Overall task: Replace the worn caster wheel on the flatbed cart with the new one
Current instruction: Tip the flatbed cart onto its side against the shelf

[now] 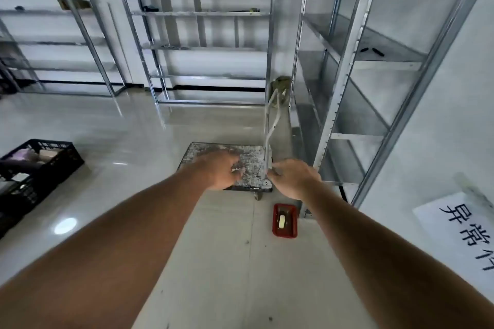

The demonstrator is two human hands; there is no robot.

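Left hand (219, 172): back to the camera, fingers bent down onto the deck of the flatbed cart (203, 153). The fingertips are hidden, so I cannot tell whether they grip anything. Right hand (292, 177): thumb and forefinger pinch the foot of the handle (270, 131), which is blurred. The handle stands up at the cart's right side.

Only one cart caster (258, 196) shows, a dark stub under the near edge. The hands cover the deck's near part.

A caster wheel (282, 219) lies in a red tray (292, 232) just in front of the cart, and its detail is hard to make out.

The cart sits on a glossy pale floor (133, 128), close beside a steel rack (374, 61). More wall racks (197, 13) stand behind it. The frame edge cuts off a black crate (61, 163) at far left. A paper sign (441, 224) hangs on the right wall.
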